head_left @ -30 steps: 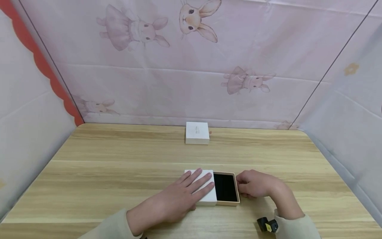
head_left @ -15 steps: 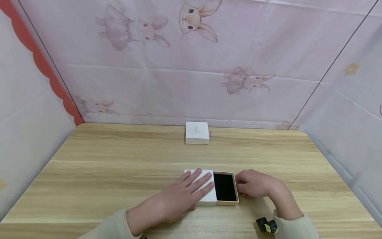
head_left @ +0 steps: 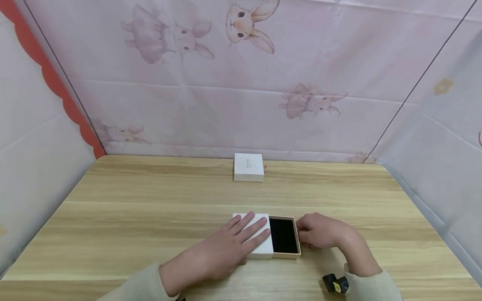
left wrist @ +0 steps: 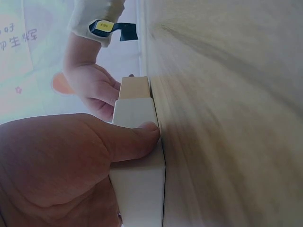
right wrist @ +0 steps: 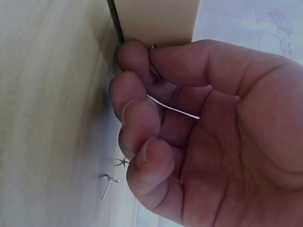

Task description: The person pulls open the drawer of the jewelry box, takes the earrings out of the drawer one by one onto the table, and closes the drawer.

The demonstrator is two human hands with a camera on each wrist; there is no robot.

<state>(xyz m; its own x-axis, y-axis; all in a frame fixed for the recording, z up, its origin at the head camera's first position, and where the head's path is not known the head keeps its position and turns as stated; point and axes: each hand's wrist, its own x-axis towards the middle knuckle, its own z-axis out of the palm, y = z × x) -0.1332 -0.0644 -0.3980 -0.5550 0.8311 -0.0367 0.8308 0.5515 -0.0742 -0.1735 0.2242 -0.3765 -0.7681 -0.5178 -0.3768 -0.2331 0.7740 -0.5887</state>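
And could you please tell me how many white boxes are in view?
2: the near box lies under the left hand, and the far box sits by the back edge of the table. No others appear.

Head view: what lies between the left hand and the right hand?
In the head view, the tan tray, black inside, juts out between the left hand, resting on the white cover, and the right hand.

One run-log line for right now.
left hand: on white cover | right hand: pinching something small, unclear what | drawer: partly out | second white box: farther back
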